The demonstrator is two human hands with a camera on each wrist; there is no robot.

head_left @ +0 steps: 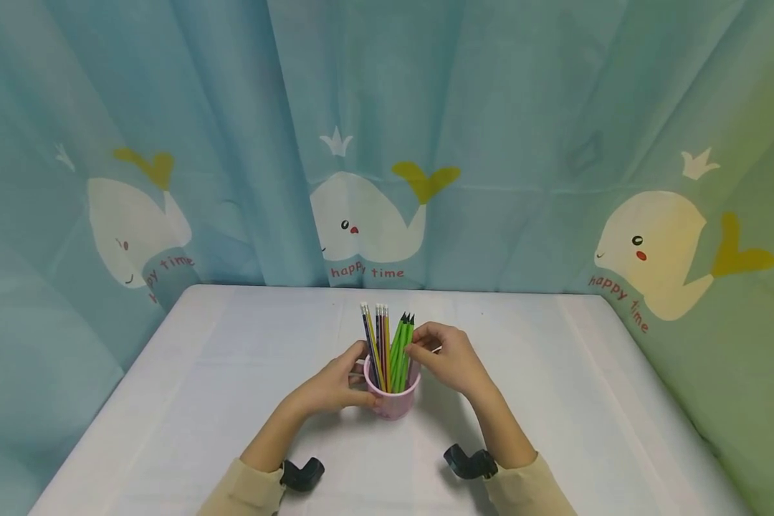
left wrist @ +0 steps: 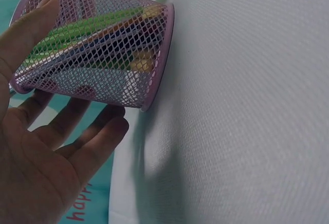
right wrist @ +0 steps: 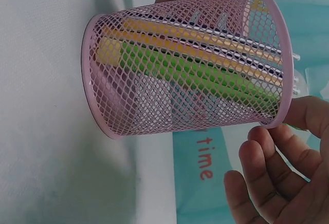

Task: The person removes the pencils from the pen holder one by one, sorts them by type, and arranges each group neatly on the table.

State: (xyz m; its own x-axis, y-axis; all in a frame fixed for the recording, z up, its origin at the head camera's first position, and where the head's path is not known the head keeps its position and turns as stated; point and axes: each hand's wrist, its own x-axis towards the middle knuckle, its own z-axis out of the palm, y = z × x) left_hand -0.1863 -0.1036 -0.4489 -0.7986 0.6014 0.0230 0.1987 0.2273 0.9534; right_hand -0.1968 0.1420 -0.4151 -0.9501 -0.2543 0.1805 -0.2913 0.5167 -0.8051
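Left hand (head_left: 330,387) holds the pink mesh cup (head_left: 393,408) from its 9 o'clock, thumb on the near side. Right hand (head_left: 450,358) is at 2 o'clock, thumb and forefinger narrow at the green pencils (head_left: 401,355); I cannot tell if they pinch. Cup stands upright on the white table (head_left: 232,344), eraser-topped pencils (head_left: 385,351) toward 11 o'clock. Blue curtain (head_left: 522,107) at 12. Step, I judge: handling green pencils at the rim, adding or removing unclear; next calls for a steady cup and careful fingertips.
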